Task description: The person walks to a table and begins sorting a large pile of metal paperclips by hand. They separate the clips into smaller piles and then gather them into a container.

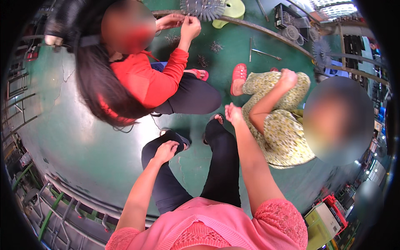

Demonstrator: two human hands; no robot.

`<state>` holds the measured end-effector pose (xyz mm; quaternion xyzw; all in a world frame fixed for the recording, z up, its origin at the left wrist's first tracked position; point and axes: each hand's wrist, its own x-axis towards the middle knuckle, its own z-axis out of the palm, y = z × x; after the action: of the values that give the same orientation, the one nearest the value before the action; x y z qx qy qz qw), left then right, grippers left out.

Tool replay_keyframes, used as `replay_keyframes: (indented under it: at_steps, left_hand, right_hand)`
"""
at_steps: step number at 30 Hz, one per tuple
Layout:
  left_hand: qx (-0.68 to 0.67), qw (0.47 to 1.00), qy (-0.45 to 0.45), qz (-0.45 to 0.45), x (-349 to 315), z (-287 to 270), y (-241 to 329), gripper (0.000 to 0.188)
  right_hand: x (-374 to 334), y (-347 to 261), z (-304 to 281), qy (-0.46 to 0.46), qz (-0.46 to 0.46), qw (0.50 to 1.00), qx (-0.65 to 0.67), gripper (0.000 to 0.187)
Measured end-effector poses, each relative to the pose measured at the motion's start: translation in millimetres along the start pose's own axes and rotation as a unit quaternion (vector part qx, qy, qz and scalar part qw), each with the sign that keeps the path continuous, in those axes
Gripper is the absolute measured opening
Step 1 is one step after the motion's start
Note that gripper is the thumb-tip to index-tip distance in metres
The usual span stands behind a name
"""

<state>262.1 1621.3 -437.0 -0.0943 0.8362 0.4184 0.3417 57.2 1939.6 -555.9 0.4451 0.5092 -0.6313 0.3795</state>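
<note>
Stood bent forward over the green floor, likely to look down at two co-workers squatting close in front. Wore black trousers, the legs set a little apart, probably for balance in this leaning pose. Faced a person in a red top at the left, both of that person's hands up at a round spiked metal wheel near the upper edge. Faced also a person in yellow flowered clothes at the right, with red sandals.

Rested the left hand on the left leg of the trousers, fingers lying loosely over the cloth and gripping nothing, as a support for the bent body, in my judgement. Held the right hand lifted and loose, palm empty, fingers not closed on anything, just above the right foot and just beside the flowered knee, with no clear touching. Saw small heaps of thin metal pieces on the floor between the co-workers, well apart from both hands.
</note>
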Motion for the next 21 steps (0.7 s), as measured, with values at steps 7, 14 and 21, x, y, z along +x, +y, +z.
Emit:
replay_keyframes:
  at_steps: [7,14,21]
  left_hand:
    - [-0.102,0.97,0.04,-0.215,-108,-91,75,0.024]
    - [0.011,0.97,0.166,-0.175,-172,-131,140,0.035]
    - [-0.006,0.991,0.079,-0.106,-204,-84,153,0.036]
  right_hand:
    - [-213,21,-35,0.056,0.018,0.965,-0.256,0.014]
    - [-344,-39,-24,0.026,-0.116,0.863,-0.491,0.01]
    - [-361,-89,-67,0.215,-0.404,0.26,-0.85,0.043]
